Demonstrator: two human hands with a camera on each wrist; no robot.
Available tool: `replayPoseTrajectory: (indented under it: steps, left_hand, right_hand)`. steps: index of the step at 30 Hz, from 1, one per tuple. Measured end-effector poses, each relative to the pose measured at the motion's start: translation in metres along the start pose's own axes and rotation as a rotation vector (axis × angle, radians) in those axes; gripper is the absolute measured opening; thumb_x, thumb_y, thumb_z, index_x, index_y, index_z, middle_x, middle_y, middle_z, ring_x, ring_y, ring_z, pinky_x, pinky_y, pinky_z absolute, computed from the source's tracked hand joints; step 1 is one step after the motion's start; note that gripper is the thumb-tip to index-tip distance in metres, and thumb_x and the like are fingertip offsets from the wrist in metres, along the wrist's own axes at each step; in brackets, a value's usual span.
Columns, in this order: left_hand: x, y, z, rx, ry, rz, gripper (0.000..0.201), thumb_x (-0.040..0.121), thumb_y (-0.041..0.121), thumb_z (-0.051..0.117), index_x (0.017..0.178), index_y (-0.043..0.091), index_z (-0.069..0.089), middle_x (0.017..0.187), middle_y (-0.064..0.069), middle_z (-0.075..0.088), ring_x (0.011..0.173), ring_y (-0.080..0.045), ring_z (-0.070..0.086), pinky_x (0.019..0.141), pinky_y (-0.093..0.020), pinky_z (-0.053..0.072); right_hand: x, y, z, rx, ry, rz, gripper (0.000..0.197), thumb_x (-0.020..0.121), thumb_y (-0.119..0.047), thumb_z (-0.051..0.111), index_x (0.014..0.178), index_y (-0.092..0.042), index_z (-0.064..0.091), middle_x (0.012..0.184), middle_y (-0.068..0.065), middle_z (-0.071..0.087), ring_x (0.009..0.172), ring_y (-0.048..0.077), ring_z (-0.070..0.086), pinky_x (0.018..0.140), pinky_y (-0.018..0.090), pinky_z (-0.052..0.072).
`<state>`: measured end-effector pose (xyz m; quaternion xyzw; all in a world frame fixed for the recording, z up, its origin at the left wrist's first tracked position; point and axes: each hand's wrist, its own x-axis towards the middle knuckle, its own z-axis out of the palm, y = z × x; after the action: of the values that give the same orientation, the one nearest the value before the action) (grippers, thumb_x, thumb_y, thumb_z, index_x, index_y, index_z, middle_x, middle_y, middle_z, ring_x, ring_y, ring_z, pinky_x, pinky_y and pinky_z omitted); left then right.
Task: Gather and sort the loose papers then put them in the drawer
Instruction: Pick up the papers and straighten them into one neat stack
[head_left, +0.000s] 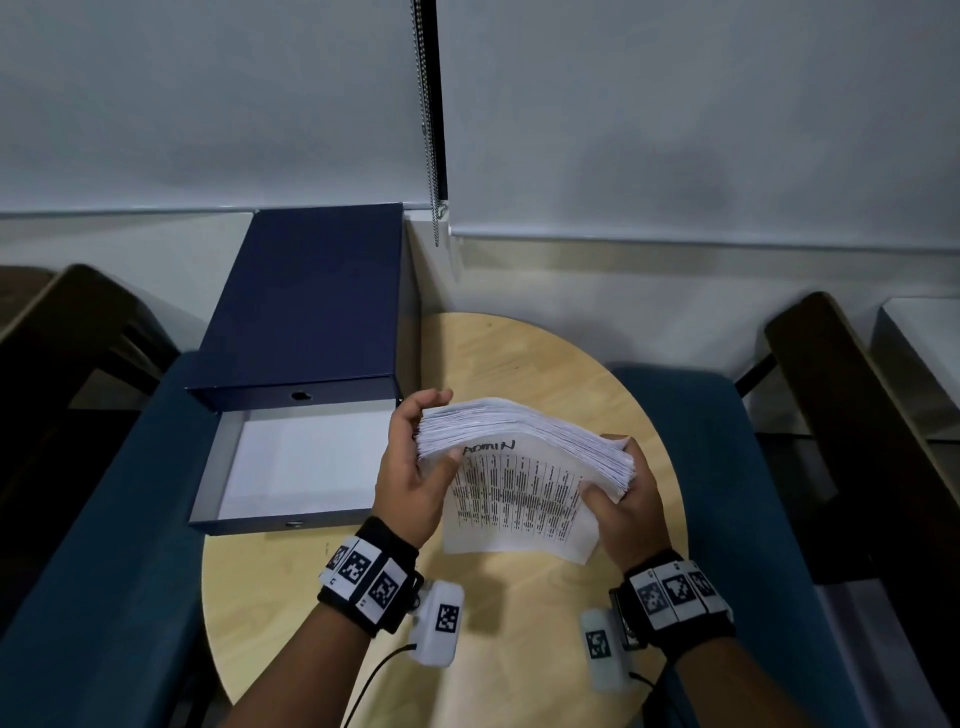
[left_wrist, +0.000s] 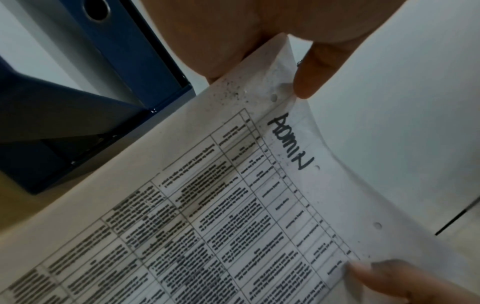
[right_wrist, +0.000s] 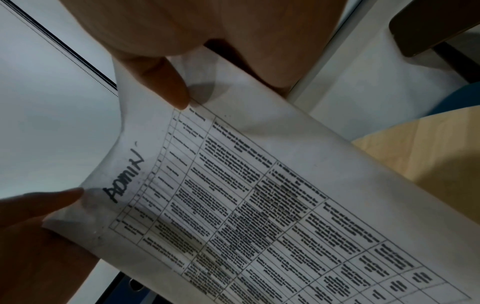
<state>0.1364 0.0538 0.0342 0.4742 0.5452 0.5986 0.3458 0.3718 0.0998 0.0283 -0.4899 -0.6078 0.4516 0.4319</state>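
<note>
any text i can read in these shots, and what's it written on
"ADMIN": handwritten in black marker on the top margin of the front sheet of the paper stack.
Printed table on that sheet: too blurred to read.
Wristband markers: square code patterns, no words.
Nothing else legible.

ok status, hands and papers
Left hand and right hand both grip the paper stack above the table. Drawer open, path clear.
</note>
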Motion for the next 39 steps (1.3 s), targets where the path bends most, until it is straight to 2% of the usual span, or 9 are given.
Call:
replayPoseTrajectory:
  steps: [4, 9, 14, 18, 22, 27, 32, 36, 39]
  left_hand:
    - [0.003, -0.008, -0.004, 0.014, -0.007, 0.009, 0.048, 0.086, 0.029, 0.062, 0.130, 0.028, 0.044, 0.135, 0.004, 0.057, 0.124, -0.019, 0.057, 0.102, -0.038, 0.048]
    - [0.005, -0.010, -0.004, 0.145, 0.019, -0.017, 0.024, 0.089, 0.039, 0.052, 0.112, 0.035, 0.048, 0.102, 0.030, 0.058, 0.092, 0.001, 0.058, 0.084, -0.027, 0.048]
    - [0.011, 0.011, -0.002, 0.269, 0.055, 0.099, 0.017, 0.096, 0.021, 0.048, 0.104, 0.035, 0.047, 0.094, 0.031, 0.057, 0.081, 0.002, 0.057, 0.068, -0.020, 0.046]
    - [0.002, 0.010, 0.001, 0.318, 0.033, 0.197, 0.026, 0.098, 0.013, 0.045, 0.107, 0.037, 0.045, 0.100, 0.016, 0.057, 0.087, 0.004, 0.055, 0.072, -0.014, 0.045]
    - [-0.006, -0.007, 0.000, 0.357, -0.024, 0.192, 0.017, 0.100, 0.023, 0.038, 0.113, 0.032, 0.045, 0.106, 0.000, 0.055, 0.098, 0.002, 0.053, 0.085, -0.009, 0.041]
    - [-0.001, -0.009, -0.003, 0.335, -0.036, 0.192, 0.018, 0.099, 0.025, 0.038, 0.116, 0.024, 0.045, 0.110, 0.006, 0.053, 0.099, 0.006, 0.052, 0.086, -0.007, 0.040]
    - [0.010, -0.008, -0.007, 0.127, 0.029, 0.155, 0.035, 0.092, 0.030, 0.055, 0.122, 0.034, 0.036, 0.118, -0.001, 0.054, 0.109, -0.008, 0.057, 0.093, -0.021, 0.048]
    - [0.018, -0.010, -0.015, 0.014, -0.033, -0.081, 0.067, 0.073, 0.065, 0.073, 0.123, 0.040, 0.035, 0.121, 0.003, 0.062, 0.107, -0.004, 0.066, 0.084, -0.019, 0.056]
    - [0.018, -0.013, -0.020, 0.074, -0.172, -0.181, 0.078, 0.068, 0.073, 0.072, 0.133, 0.038, 0.046, 0.123, 0.017, 0.067, 0.113, -0.002, 0.065, 0.088, -0.021, 0.054]
  right_hand:
    - [0.002, 0.000, 0.002, -0.010, -0.011, -0.012, 0.028, 0.072, -0.009, 0.055, 0.087, -0.032, 0.051, 0.084, -0.006, 0.061, 0.077, 0.019, 0.058, 0.067, 0.029, 0.048]
    - [0.003, 0.009, 0.007, -0.072, 0.051, -0.019, 0.027, 0.088, -0.008, 0.060, 0.099, -0.032, 0.052, 0.090, -0.021, 0.065, 0.083, -0.003, 0.062, 0.071, 0.011, 0.048]
    - [0.008, -0.003, 0.006, -0.078, 0.127, -0.061, 0.024, 0.092, -0.008, 0.060, 0.109, -0.025, 0.054, 0.098, -0.017, 0.067, 0.094, -0.005, 0.063, 0.080, 0.009, 0.048]
    - [0.003, -0.001, 0.005, -0.041, 0.115, -0.063, 0.025, 0.088, -0.017, 0.058, 0.111, -0.024, 0.050, 0.102, -0.014, 0.064, 0.095, -0.007, 0.062, 0.079, 0.008, 0.047]
    - [-0.008, 0.012, 0.012, -0.058, 0.063, 0.009, 0.025, 0.087, -0.025, 0.055, 0.109, -0.033, 0.047, 0.106, -0.013, 0.062, 0.094, -0.006, 0.061, 0.076, 0.007, 0.046]
    - [0.000, 0.008, 0.012, -0.130, 0.058, -0.001, 0.028, 0.092, -0.013, 0.058, 0.110, -0.032, 0.051, 0.100, -0.020, 0.064, 0.091, -0.013, 0.060, 0.074, 0.004, 0.046]
    - [0.008, -0.004, 0.011, -0.140, 0.103, -0.040, 0.024, 0.093, -0.008, 0.058, 0.107, -0.027, 0.056, 0.088, -0.009, 0.069, 0.078, 0.006, 0.065, 0.069, 0.026, 0.053]
    - [0.020, -0.041, 0.005, -0.025, 0.128, -0.076, 0.035, 0.092, -0.001, 0.058, 0.105, -0.034, 0.055, 0.097, -0.034, 0.065, 0.091, -0.013, 0.061, 0.077, 0.004, 0.044]
    - [0.038, -0.063, -0.006, 0.068, 0.189, -0.079, 0.035, 0.091, 0.002, 0.060, 0.114, -0.025, 0.056, 0.104, -0.031, 0.067, 0.102, -0.010, 0.061, 0.087, 0.009, 0.046]
